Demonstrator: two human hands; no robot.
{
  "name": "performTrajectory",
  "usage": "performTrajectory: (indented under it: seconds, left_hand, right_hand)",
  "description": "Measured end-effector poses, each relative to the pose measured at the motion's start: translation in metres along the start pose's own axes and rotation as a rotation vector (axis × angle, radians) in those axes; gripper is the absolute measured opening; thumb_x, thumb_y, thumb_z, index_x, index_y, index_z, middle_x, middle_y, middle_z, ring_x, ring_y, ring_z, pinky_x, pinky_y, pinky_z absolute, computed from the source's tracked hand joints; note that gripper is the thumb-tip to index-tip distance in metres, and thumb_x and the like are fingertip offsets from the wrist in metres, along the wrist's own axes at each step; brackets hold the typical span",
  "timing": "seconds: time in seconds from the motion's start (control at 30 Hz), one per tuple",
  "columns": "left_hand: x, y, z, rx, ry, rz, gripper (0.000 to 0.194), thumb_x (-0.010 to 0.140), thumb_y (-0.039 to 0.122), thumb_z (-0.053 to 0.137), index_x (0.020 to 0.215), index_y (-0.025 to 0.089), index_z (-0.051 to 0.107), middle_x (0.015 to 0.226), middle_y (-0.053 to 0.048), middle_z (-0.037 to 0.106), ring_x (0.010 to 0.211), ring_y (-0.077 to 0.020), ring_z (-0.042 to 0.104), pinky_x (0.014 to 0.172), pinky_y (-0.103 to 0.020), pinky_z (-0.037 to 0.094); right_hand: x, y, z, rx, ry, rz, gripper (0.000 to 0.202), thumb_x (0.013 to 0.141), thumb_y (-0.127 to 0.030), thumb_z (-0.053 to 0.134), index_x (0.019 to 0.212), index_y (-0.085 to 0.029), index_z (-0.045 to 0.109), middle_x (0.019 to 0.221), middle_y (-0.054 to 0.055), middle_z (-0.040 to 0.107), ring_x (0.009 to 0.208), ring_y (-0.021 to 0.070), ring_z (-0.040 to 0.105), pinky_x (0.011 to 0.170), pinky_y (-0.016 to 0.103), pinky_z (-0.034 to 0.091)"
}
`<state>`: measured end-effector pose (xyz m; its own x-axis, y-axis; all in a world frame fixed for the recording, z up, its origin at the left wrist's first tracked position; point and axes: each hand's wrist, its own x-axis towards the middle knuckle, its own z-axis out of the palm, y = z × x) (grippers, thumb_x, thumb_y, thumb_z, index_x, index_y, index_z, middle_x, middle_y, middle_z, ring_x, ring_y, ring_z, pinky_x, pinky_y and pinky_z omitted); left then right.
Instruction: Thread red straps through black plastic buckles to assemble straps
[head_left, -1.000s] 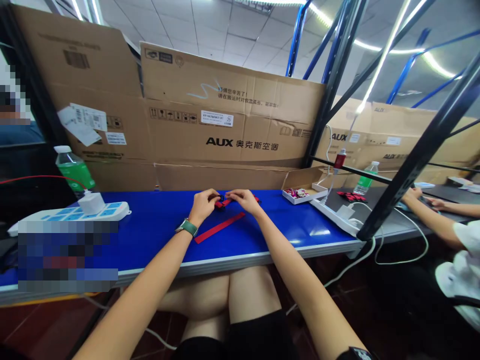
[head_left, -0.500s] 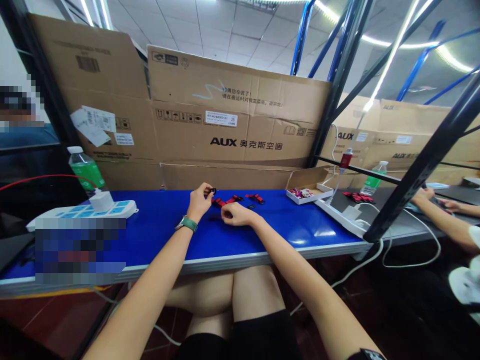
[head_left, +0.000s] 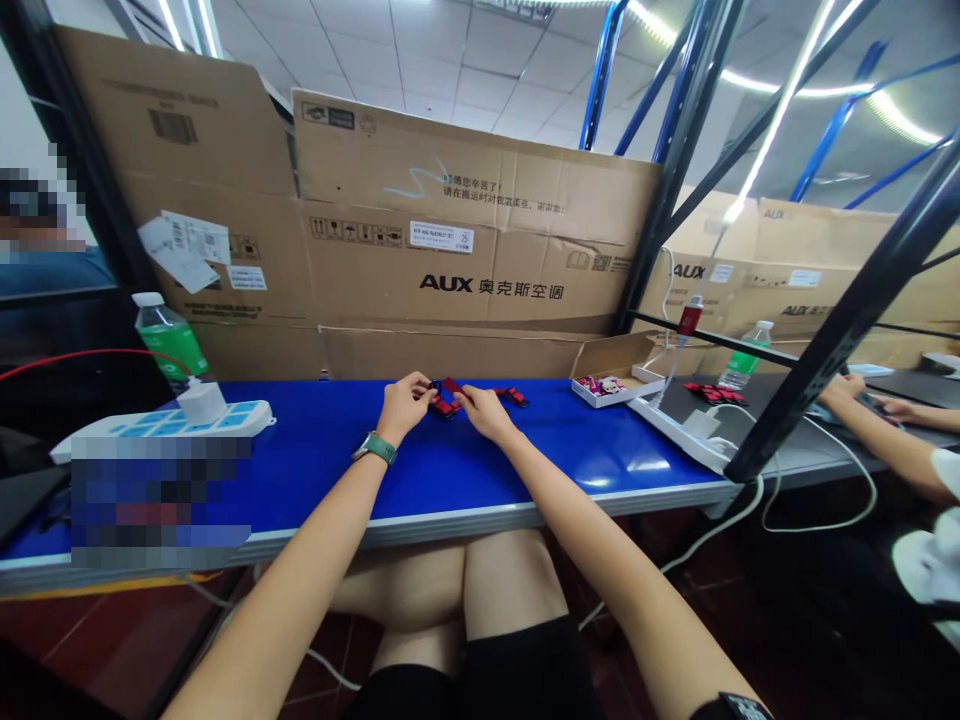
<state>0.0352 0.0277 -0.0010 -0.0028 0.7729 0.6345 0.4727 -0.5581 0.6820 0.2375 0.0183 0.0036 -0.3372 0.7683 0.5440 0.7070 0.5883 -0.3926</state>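
Over the blue tabletop [head_left: 300, 480], my left hand [head_left: 406, 404] pinches a small black buckle [head_left: 435, 387] between thumb and fingertips. My right hand [head_left: 484, 408] is closed on the end of a red strap [head_left: 452, 385], held up close to the buckle. Red webbing with black parts [head_left: 445, 406] hangs or lies between the two hands; how it joins the held pieces is too small to tell. Another red strap piece with black fittings [head_left: 514, 397] lies just beyond my right hand.
A white power strip [head_left: 255, 415] and a green-labelled bottle [head_left: 169, 335] are at the left. An open box of small items [head_left: 619, 390] sits at the back right, beside a black rack post [head_left: 810, 410]. A person's hands [head_left: 844, 390] are at the far right.
My right hand has risen from the tabletop and now holds up a red strap end. My left hand has moved slightly right with the buckle, so the two held pieces are close together.
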Motion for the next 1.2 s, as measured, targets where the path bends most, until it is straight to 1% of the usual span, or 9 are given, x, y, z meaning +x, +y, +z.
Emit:
performTrajectory:
  seconds: [0.23, 0.4, 0.53, 0.67, 0.77, 0.87, 0.93, 1.03, 1.2]
  left_hand:
    - [-0.004, 0.009, 0.0, 0.09, -0.019, 0.125, 0.011, 0.079, 0.027, 0.07, 0.087, 0.019, 0.07, 0.077, -0.003, 0.076, 0.071, -0.0184, 0.071, 0.071, -0.028, 0.057]
    - [-0.003, 0.008, 0.0, 0.04, -0.01, 0.246, 0.011, 0.08, 0.027, 0.071, 0.087, 0.019, 0.074, 0.083, -0.004, 0.077, 0.074, -0.0182, 0.07, 0.074, -0.028, 0.056]
    - [-0.004, 0.012, -0.002, 0.074, -0.016, 0.306, 0.009, 0.082, 0.022, 0.068, 0.087, 0.021, 0.075, 0.086, -0.004, 0.076, 0.077, -0.0182, 0.069, 0.077, -0.028, 0.055]
    - [-0.004, 0.015, -0.002, 0.102, -0.023, 0.35, 0.012, 0.085, 0.019, 0.063, 0.09, 0.02, 0.074, 0.087, -0.004, 0.074, 0.08, -0.018, 0.067, 0.078, -0.028, 0.053]
    - [-0.004, 0.016, -0.001, 0.113, -0.087, 0.382, 0.014, 0.086, 0.017, 0.06, 0.089, 0.02, 0.073, 0.086, -0.004, 0.072, 0.081, -0.0176, 0.066, 0.078, -0.028, 0.051]
    - [-0.004, 0.016, 0.001, 0.115, -0.117, 0.392, 0.015, 0.087, 0.016, 0.058, 0.087, 0.02, 0.072, 0.085, -0.004, 0.07, 0.08, -0.0174, 0.064, 0.077, -0.028, 0.051]
    - [-0.005, 0.017, 0.001, 0.098, -0.139, 0.396, 0.016, 0.087, 0.014, 0.057, 0.088, 0.02, 0.072, 0.086, -0.005, 0.07, 0.081, -0.0175, 0.064, 0.077, -0.028, 0.051]
    - [-0.006, 0.018, 0.002, 0.07, -0.194, 0.411, 0.018, 0.087, 0.012, 0.056, 0.09, 0.02, 0.072, 0.087, -0.004, 0.068, 0.082, -0.0169, 0.064, 0.077, -0.027, 0.05]
    - [-0.007, 0.015, 0.003, 0.086, -0.181, 0.407, 0.02, 0.086, 0.011, 0.056, 0.09, 0.021, 0.072, 0.087, -0.004, 0.068, 0.081, -0.017, 0.063, 0.078, -0.028, 0.05]
  right_hand:
    - [-0.005, -0.01, 0.001, -0.207, -0.047, -0.003, 0.03, 0.099, -0.033, 0.048, 0.082, -0.02, 0.068, 0.075, 0.006, 0.071, 0.067, 0.0178, 0.062, 0.062, 0.024, 0.034]
    - [-0.004, -0.01, 0.001, -0.195, 0.022, -0.031, 0.028, 0.099, -0.033, 0.047, 0.085, -0.019, 0.067, 0.079, 0.007, 0.071, 0.07, 0.0175, 0.062, 0.064, 0.024, 0.035]
    - [-0.002, -0.006, 0.005, 0.037, 0.08, -0.089, 0.026, 0.096, -0.038, 0.053, 0.086, -0.018, 0.065, 0.083, 0.007, 0.07, 0.074, 0.0173, 0.061, 0.07, 0.025, 0.041]
    - [0.004, 0.001, 0.014, 0.527, 0.115, -0.022, 0.033, 0.094, -0.047, 0.051, 0.108, -0.019, 0.065, 0.102, 0.006, 0.07, 0.088, 0.0175, 0.064, 0.078, 0.027, 0.047]
    - [0.009, 0.005, 0.019, 0.773, 0.07, 0.028, 0.04, 0.087, -0.053, 0.059, 0.106, -0.019, 0.068, 0.103, 0.005, 0.071, 0.09, 0.0179, 0.064, 0.08, 0.028, 0.049]
    - [0.011, 0.006, 0.02, 0.904, 0.083, 0.102, 0.04, 0.074, -0.053, 0.074, 0.092, -0.017, 0.071, 0.087, 0.004, 0.072, 0.081, 0.0177, 0.064, 0.075, 0.028, 0.05]
    - [0.01, 0.006, 0.018, 0.98, 0.126, 0.162, 0.039, 0.069, -0.05, 0.079, 0.089, -0.017, 0.072, 0.084, 0.003, 0.071, 0.077, 0.0171, 0.064, 0.073, 0.028, 0.05]
    - [0.006, 0.002, 0.014, 1.057, 0.151, 0.223, 0.037, 0.066, -0.047, 0.081, 0.088, -0.019, 0.07, 0.082, 0.002, 0.07, 0.074, 0.0159, 0.063, 0.069, 0.027, 0.052]
    - [0.003, -0.002, 0.013, 1.09, 0.023, 0.27, 0.041, 0.07, -0.053, 0.078, 0.093, -0.022, 0.065, 0.08, 0.0, 0.068, 0.072, 0.0154, 0.064, 0.065, 0.026, 0.052]
